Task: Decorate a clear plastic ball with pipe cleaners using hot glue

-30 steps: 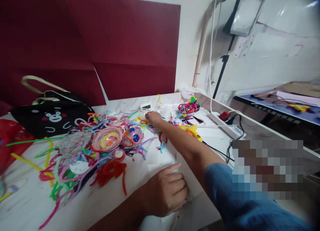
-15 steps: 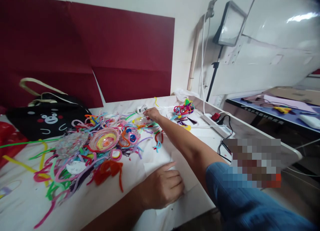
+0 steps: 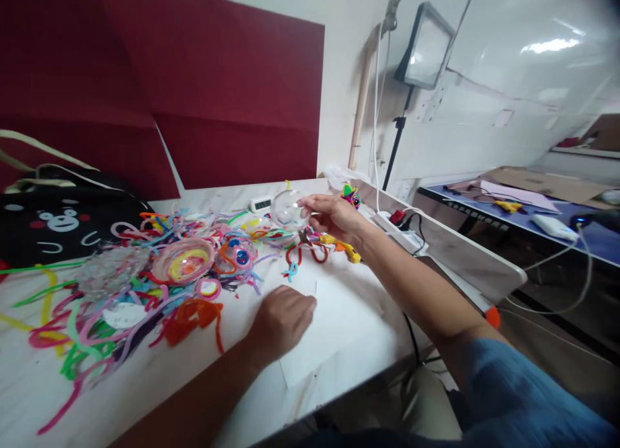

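Observation:
A clear, round plastic shell (image 3: pixel 285 209), like half of a hollow ball, is pinched at its right edge by the fingers of my right hand (image 3: pixel 336 217). It is raised above the far part of the table. My left hand (image 3: pixel 282 320) is curled into a loose fist with nothing visible in it, low over a white sheet of paper (image 3: pixel 334 325). Left of it lies a fuzzy orange bundle (image 3: pixel 196 319). Among tangled pipe cleaners (image 3: pixel 104 341) are a pink-and-yellow round dish (image 3: pixel 183 262) and a clear ball with blue spots (image 3: pixel 237 254).
A small digital clock (image 3: pixel 261 204) stands at the back. A yellow glue gun (image 3: pixel 346 246) and a colourful pipe-cleaner figure (image 3: pixel 351 195) are partly behind my right arm. A power strip (image 3: pixel 409 240) lies by the right side wall; a black bag (image 3: pixel 62 219) is at left.
My right hand has lifted the clear shell from the pile and drawn it back to the right. My left hand has lifted slightly and curled more. The view has turned right.

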Demonstrator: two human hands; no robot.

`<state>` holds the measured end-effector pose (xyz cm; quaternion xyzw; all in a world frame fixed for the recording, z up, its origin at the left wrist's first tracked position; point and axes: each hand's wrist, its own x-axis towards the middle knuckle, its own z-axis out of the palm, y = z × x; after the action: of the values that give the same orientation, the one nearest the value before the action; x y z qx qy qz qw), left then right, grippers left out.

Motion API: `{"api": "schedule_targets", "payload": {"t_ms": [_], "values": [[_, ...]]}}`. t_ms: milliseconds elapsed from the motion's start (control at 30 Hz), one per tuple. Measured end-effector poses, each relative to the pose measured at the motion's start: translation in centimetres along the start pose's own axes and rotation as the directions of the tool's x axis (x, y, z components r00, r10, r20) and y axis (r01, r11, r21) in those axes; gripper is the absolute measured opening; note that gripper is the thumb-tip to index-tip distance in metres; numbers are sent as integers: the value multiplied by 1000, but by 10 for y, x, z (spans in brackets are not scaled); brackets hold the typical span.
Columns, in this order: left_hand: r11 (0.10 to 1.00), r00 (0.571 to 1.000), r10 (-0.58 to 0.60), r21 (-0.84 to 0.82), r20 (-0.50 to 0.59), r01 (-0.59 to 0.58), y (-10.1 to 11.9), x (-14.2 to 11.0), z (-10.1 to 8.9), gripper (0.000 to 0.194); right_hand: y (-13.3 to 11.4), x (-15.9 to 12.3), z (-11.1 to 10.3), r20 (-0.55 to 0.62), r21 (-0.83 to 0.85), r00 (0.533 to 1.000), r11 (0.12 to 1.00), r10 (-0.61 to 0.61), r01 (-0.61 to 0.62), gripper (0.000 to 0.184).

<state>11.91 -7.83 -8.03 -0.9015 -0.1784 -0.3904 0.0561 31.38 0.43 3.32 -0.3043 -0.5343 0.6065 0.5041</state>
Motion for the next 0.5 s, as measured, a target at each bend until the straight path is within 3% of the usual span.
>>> {"api": "schedule_targets", "payload": {"t_ms": [100, 267, 367, 500], "values": [[967, 960, -253, -55, -120, 248, -7, 1, -1, 21, 7, -48, -15, 30, 94, 992, 987, 126, -128, 13], [786, 793, -608, -174, -42, 593, -13, 5, -2, 29, 34, -91, -28, 43, 154, 936, 924, 348, -351, 14], [724, 736, -677, -202, -19, 660, -16, 6, -3, 29, 49, -98, -28, 70, 132, 894, 884, 443, -448, 13], [701, 716, -698, -196, 6, 685, -17, 7, -3, 29, 63, -101, -22, 103, 102, 855, 850, 508, -517, 14]]}}
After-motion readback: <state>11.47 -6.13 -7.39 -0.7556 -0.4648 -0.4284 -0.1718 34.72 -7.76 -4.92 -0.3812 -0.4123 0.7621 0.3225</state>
